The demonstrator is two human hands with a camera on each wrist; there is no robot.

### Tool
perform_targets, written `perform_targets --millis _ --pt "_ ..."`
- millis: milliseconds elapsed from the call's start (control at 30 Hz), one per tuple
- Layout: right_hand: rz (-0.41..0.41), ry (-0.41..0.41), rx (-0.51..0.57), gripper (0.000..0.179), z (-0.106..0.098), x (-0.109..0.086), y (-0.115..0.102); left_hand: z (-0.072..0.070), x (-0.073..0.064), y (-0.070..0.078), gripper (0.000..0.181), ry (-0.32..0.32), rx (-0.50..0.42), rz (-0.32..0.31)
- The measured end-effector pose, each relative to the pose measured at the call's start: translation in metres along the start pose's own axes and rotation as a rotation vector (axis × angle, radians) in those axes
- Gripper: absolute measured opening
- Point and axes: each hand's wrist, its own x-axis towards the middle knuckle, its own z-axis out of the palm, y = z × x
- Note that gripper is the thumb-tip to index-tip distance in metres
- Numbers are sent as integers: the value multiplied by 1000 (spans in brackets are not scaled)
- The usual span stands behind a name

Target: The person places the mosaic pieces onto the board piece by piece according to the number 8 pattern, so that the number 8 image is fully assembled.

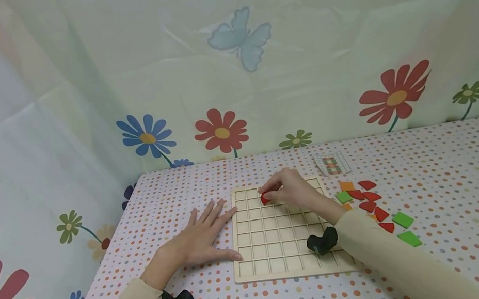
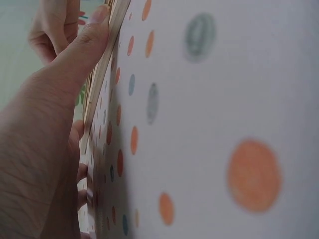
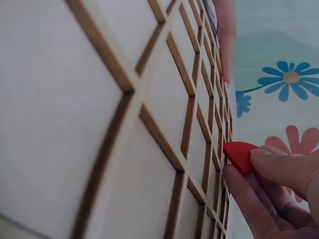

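Observation:
A pale wooden grid board (image 1: 260, 252) lies flat on the table, its square cells divided by raised strips. Between thumb and fingers, my right hand (image 1: 292, 191) pinches a red quarter-circle tile (image 3: 240, 155) over the far row of cells, left of the board's middle. In the right wrist view the tile's point is close to the strips; whether it touches them I cannot tell. My left hand (image 1: 203, 236) lies spread on the tablecloth at the board's left side, thumb and a fingertip touching the edge (image 2: 113, 37).
Right of the board lie several loose red quarter-circle tiles (image 1: 381, 213), green tiles (image 1: 403, 219) and orange tiles (image 1: 346, 186). Behind them is a small printed pattern sheet (image 1: 333, 163). A dotted cloth (image 1: 462, 187) covers the table, and a flowered curtain (image 1: 304, 81) hangs behind it.

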Motion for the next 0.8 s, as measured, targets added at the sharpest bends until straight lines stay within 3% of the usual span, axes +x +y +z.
perform_targets --millis 267,567,800 --pt "74 21 4 16 7 0 -1 0 -1 0 107 13 1 5" --pt "35 -1 -75 16 5 1 -7 -1 -1 2 107 10 8 -7" --pt "87 -35 -108 14 5 5 -15 -2 -2 3 107 10 -2 -5"
